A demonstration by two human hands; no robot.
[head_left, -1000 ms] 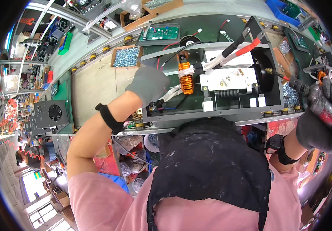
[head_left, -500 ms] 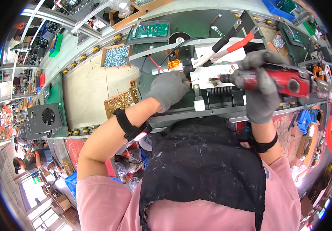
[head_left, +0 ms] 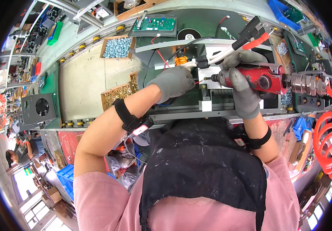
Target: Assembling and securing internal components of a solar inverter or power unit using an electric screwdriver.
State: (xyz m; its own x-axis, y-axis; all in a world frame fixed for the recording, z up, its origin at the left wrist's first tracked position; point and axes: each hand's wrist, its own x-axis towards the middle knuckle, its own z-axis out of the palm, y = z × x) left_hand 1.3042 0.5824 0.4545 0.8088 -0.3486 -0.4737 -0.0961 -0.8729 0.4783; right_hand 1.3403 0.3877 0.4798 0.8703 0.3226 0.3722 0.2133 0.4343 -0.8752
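My left hand (head_left: 172,83), in a grey glove, is closed over the open metal chassis (head_left: 197,114). A thin red wire (head_left: 160,56) runs down into its fingers, and a short red end pokes out on the right side. My right hand (head_left: 246,90), also gloved, is wrapped round a red air screwdriver (head_left: 264,80) held level, its bit pointing left. The bit's tip is close to the red wire end, above a small black block (head_left: 204,92); whether they touch I cannot tell. Thick white cables (head_left: 220,57) with black and red sleeves cross above both hands.
A green circuit board (head_left: 156,24) lies beyond the chassis. Left of it stand a box of bluish screws (head_left: 117,47) and a box of brass-coloured screws (head_left: 116,95). A coiled orange air hose (head_left: 329,142) hangs at the right. Another person (head_left: 17,154) is far left.
My right hand has brought the screwdriver left and levelled it, its bit now nearer my left hand. The air hose has come into fuller view. My left hand stays closed, nearly in place.
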